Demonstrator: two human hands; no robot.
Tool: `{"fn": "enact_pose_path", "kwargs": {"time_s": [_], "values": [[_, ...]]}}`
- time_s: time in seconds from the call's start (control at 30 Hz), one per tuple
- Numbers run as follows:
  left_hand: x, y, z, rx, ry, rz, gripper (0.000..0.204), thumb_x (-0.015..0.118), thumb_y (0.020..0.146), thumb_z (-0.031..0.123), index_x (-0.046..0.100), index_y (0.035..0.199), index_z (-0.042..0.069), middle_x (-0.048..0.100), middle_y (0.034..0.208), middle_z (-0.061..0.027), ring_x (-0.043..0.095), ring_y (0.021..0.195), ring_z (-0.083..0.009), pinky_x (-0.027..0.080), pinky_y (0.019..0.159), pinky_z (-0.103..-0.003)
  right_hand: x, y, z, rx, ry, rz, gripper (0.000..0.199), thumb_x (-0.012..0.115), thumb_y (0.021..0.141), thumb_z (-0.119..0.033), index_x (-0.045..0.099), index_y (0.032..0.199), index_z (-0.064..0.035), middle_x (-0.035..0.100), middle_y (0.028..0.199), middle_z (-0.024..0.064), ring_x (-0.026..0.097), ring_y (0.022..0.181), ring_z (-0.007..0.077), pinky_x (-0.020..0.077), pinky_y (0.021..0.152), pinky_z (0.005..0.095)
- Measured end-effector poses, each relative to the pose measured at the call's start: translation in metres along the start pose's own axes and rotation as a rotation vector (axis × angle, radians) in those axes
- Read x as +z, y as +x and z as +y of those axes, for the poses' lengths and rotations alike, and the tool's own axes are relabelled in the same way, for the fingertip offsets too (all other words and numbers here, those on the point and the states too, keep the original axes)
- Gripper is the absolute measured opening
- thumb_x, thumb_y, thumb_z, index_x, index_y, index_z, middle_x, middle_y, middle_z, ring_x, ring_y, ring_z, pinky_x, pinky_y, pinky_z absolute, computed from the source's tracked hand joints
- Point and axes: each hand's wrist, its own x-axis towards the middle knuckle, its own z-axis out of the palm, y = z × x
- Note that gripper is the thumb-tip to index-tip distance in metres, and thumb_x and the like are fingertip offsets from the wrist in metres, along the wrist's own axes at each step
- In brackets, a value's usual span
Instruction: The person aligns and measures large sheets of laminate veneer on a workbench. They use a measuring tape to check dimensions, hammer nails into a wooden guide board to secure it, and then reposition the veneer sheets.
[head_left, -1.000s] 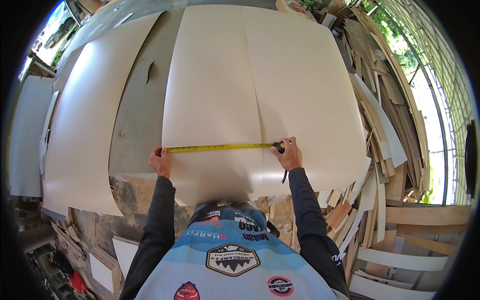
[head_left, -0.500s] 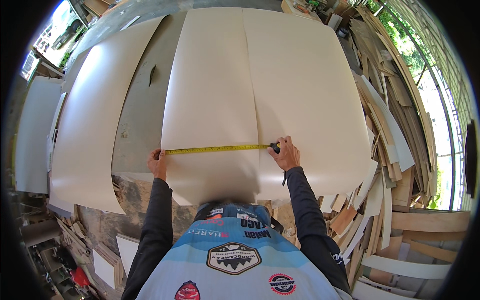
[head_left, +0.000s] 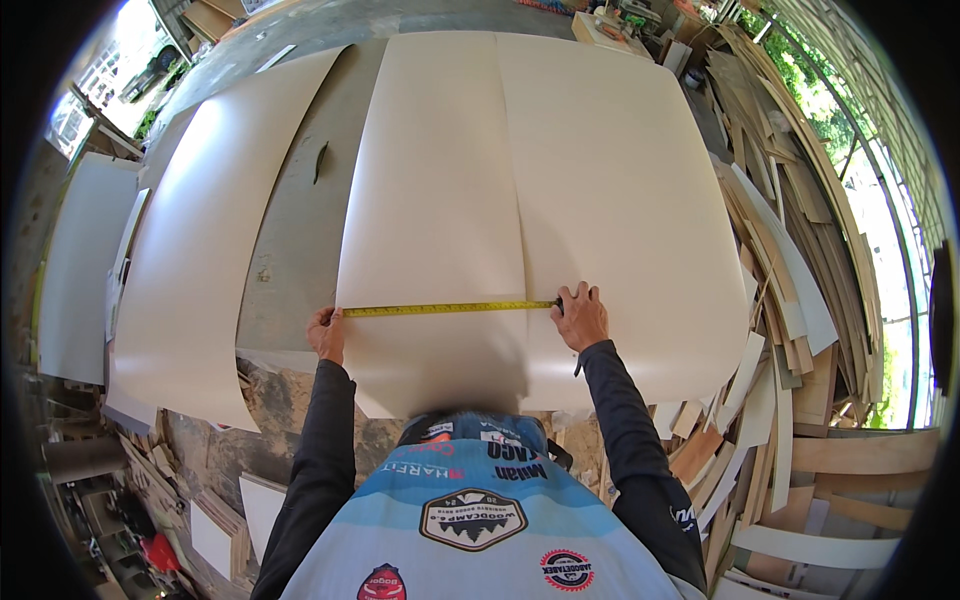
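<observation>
A yellow tape measure blade (head_left: 440, 308) stretches nearly level across a pale, smooth sheet (head_left: 430, 200) and over its seam onto the neighbouring pale sheet (head_left: 630, 200). At the left edge of the first sheet, my left hand (head_left: 327, 338) pinches the blade's end between thumb and fingers. Right of the seam, my right hand (head_left: 582, 320) is closed round the dark tape measure case (head_left: 557, 303), with the fingers hiding most of it.
Another pale sheet (head_left: 200, 240) lies at the left, past a grey strip of surface (head_left: 305, 220) with a small dark leaf-like piece (head_left: 320, 162) on it. Stacked boards and offcuts (head_left: 810, 210) line the right side. More wood scraps (head_left: 222, 532) sit at the lower left.
The view has shifted slightly, so the sheets appear lower and farther right. My right fingers cover more of the tape case. The blade still spans from the left edge past the seam.
</observation>
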Motion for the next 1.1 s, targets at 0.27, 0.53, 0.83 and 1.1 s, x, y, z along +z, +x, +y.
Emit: {"fn": "enact_pose_path", "kwargs": {"time_s": [0.27,0.53,0.83,1.1], "values": [[-0.001,0.001,0.008,-0.018,0.085,-0.017,0.017,0.075,0.083,0.013,0.07,0.092,-0.001,0.068,0.079,-0.0045,0.06,0.07,-0.0094,0.048,0.065,-0.024,-0.004,-0.013,0.034,-0.027,-0.065,0.085,0.019,0.062,0.083,-0.019,0.064,0.102,-0.018,0.05,0.111,0.0078,0.047,0.105,0.0301,0.0449,0.081,0.0455],[-0.001,-0.001,0.008,-0.062,-0.025,-0.023,0.017,0.074,0.084,0.011,0.071,0.093,-0.002,0.068,0.081,-0.0041,0.059,0.07,-0.0094,0.047,0.066,-0.024,0.0,-0.009,0.027,0.019,-0.083,0.153,0.012,0.063,0.082,-0.018,0.063,0.094,-0.0148,0.05,0.099,0.0068,0.048,0.099,0.0283,0.0439,0.077,0.0445],[-0.003,-0.002,0.0,-0.061,-0.106,-0.02,0.017,0.072,0.085,0.009,0.071,0.097,-0.002,0.069,0.086,-0.0052,0.061,0.075,-0.0105,0.049,0.072,-0.024,0.005,-0.01,0.019,0.018,-0.099,0.171,0.01,0.062,0.084,-0.019,0.063,0.091,-0.013,0.051,0.097,0.0073,0.049,0.096,0.0278,0.0442,0.074,0.0436],[-0.009,0.006,-0.009,-0.042,-0.012,-0.026,0.017,0.072,0.084,0.009,0.071,0.097,-0.001,0.069,0.084,-0.005,0.061,0.073,-0.0106,0.049,0.07,-0.025,0.008,-0.009,0.022,0.036,-0.094,0.164,0.009,0.063,0.084,-0.019,0.063,0.091,-0.014,0.052,0.097,0.0065,0.049,0.097,0.0271,0.0439,0.075,0.0438]]}}
